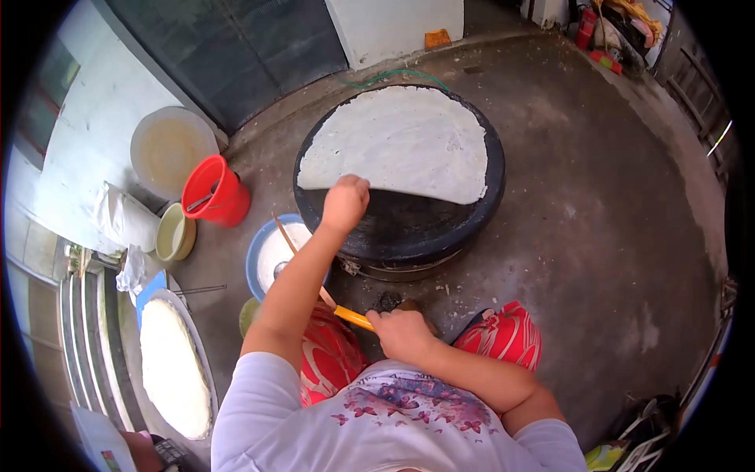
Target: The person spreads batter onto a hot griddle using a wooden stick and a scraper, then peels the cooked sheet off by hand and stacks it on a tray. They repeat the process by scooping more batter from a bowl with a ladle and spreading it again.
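Observation:
A large, thin white pancake (pixel 401 138) covers the far part of a round black griddle (pixel 401 228). My left hand (pixel 346 203) is closed at the pancake's near left edge, pinching it; the fingertips are partly hidden. That near edge runs nearly straight across the griddle, with dark bare surface in front. Close to my lap, my right hand (pixel 403 334) is closed round the yellow handle of a long, thin tool (pixel 354 317). The tool slants up and left beneath my left forearm, which hides its middle. Its narrow far end lies over a blue basin (pixel 253 263) of white batter.
A red bucket (pixel 228 197) and a green-yellow basin (pixel 174 233) stand left on the concrete floor. Nearer, stacked white sheets (pixel 173 366) lie on a round tray. A round disc (pixel 173 149) leans against the wall. A green hose (pixel 393 73) runs behind the griddle.

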The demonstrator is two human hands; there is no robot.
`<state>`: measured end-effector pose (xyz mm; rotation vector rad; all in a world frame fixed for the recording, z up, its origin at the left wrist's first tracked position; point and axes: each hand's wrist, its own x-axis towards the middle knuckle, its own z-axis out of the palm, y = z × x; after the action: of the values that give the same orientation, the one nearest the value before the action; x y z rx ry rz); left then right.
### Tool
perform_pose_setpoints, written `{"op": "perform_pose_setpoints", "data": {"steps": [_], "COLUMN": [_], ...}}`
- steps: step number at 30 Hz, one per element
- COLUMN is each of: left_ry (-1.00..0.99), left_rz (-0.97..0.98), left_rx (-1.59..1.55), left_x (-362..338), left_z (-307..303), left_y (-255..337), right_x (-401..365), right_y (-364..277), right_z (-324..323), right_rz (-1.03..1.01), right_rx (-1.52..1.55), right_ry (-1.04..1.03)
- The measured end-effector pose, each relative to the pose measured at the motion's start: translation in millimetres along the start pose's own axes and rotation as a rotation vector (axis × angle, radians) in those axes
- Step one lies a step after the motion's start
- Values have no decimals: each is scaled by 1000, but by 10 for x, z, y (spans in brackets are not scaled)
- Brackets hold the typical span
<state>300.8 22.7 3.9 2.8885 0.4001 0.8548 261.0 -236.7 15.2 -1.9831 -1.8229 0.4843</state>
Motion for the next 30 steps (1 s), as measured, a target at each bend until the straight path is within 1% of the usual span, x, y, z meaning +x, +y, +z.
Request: {"op": "perform_pose_setpoints", "data": {"steps": [1,3,5,7,12,14,15,17,18,19,20,21,22,23,25,26,27,29,30], "left_ry": [8,114,108,138,87,-185,-187,-556,-503,-506,-326,-123,-169,-165,53,131,130,98,-153], "left_rz": [-6,-9,23,47,54,21,18,-78,-83,-83,-519,-946,-1308,-1306,-1787,-1800,-1794,-1571,-1109], "left_rx": [16,-30,-19,18,5,-19,-19,-54,38,43,-39,-122,-369,-364,-770,-830,-830,-654,-59], "left_x": [86,213,201,77,-430,-703,-802,-977,-1151,-1215,-1258,-1168,-1028,-919,-791,-878,-882,-805,-776], "left_z": [-85,-312,-434,-496,-512,-473,-491,-542,-401,-219,-66,-83,-145,-156,-161,-3,52,119,133], "left_y": [14,155,223,295,317,195,145,3,-223,-367,-508,-503,-570,-594,-617,-850,-979,-1223,-1520], "right_x": [-6,-16,-33,-45,-57,-62,-65,-74,-68,-59,-52,-45,-36,-25,-14,-15,-17,-23,-26], "right_y": [-12,-26,-18,-11,-30,-30,-29,-38,-44,-49,-54,-57,-61,-60,-70,-68,-62,-63,-66], "right_z": [-15,-34,27,59,19,50,62,50,47,45,48,51,55,56,85,109,124,105,96], "right_rz": [0,-12,-15,-19,-27,-28,-30,-33,-35,-38,-45,-52,-57,-48,-39,-45,-50,-44,-42], "right_rx": [2,15,25,37,16,16,14,11,6,11,7,2,5,7,9,17,24,21,19], "right_ry": [1,11,37,65,58,51,49,44,42,45,42,40,44,27,16,19,22,28,27]}}
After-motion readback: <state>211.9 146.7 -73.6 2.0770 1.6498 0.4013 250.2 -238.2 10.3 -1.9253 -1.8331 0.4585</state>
